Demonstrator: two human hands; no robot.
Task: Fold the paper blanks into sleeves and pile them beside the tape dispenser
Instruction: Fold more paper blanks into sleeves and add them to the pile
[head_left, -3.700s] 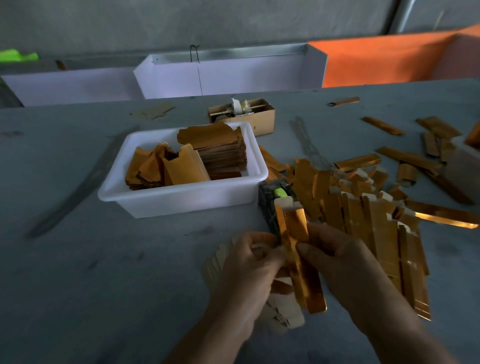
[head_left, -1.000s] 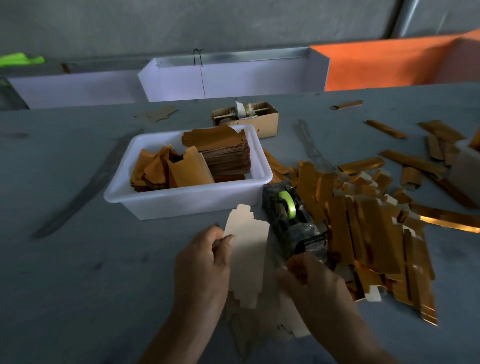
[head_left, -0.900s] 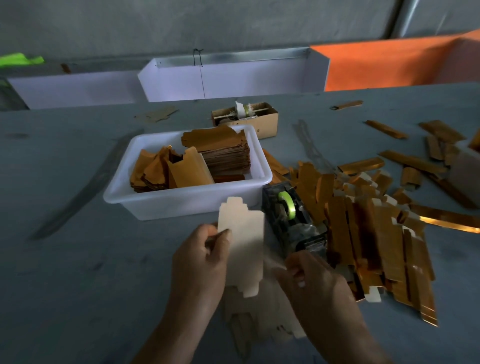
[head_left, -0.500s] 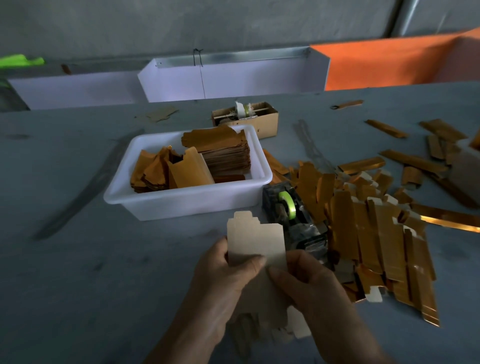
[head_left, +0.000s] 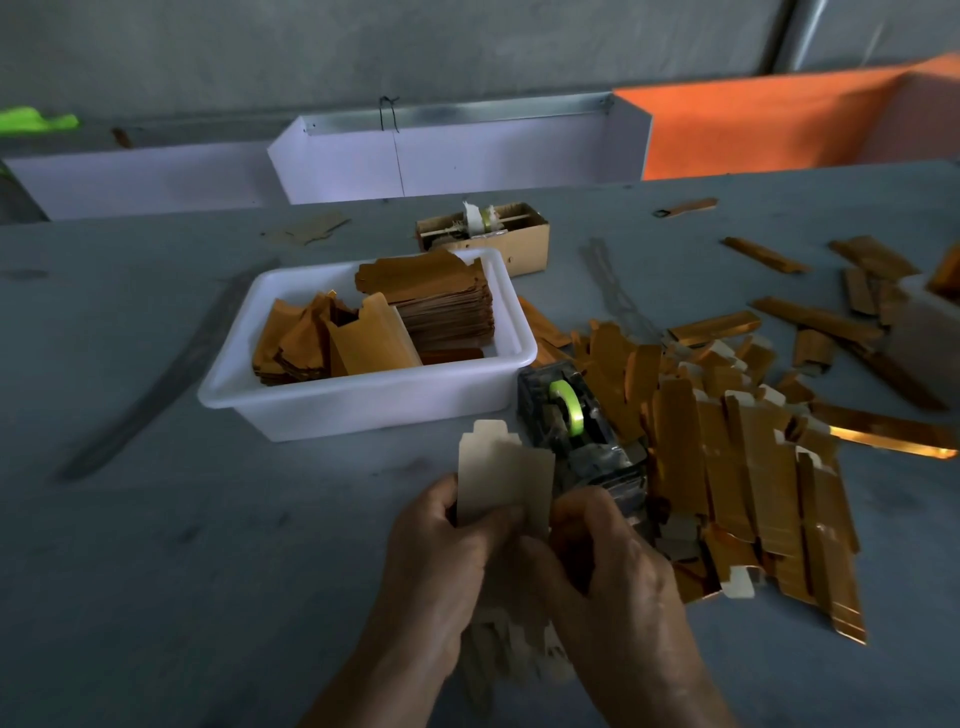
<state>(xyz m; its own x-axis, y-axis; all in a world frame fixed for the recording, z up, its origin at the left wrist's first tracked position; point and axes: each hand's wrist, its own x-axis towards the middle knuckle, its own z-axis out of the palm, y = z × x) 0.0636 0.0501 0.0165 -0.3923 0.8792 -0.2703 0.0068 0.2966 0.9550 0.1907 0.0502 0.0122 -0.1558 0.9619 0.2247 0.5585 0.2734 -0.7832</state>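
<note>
Just in front of the tape dispenser (head_left: 574, 431) on the grey worktop (head_left: 156, 519), both left hand (head_left: 441, 551) and right hand (head_left: 608, 561) pinch a pale paper blank (head_left: 501, 473), folded gold sleeves (head_left: 727, 457) piled right of it, white tub (head_left: 363, 400) behind-left, no legible writing.

Your left hand (head_left: 441, 561) and right hand (head_left: 608, 566) cover the lower half of the paper blank (head_left: 501, 478); only its upper, tabbed end shows. How your fingers lie beneath the blank cannot be told. The loose blanks (head_left: 498, 660) under your wrists are blurred, and their number is unclear. The tape dispenser (head_left: 576, 431) hides its near end behind your right hand. At the tabletop's right edge, a white container (head_left: 930, 338) is cut off by the frame. Contents of the small cardboard box (head_left: 498, 234) toward the far edge are too small to identify.
</note>
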